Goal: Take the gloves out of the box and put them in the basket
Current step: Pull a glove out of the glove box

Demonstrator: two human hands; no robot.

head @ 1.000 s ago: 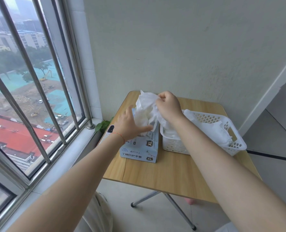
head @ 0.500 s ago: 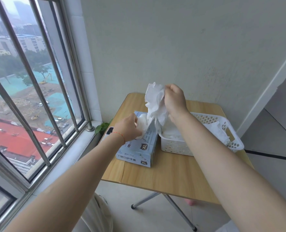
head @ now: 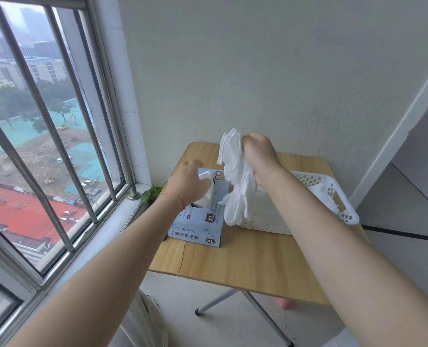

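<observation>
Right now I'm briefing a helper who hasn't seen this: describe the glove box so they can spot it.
On the small wooden table by the window, the glove box sits left of the white basket. It is the only pale blue carton, marked XL, with white gloves poking from its top.

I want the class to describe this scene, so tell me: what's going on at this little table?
A person is emptying a box of gloves into a white basket on a small wooden table. The right hand grips a bunch of white gloves, lifted above the near end of the basket. The left hand is at the box's opening, where another glove sticks out. Some gloves already lie in the basket.
</observation>
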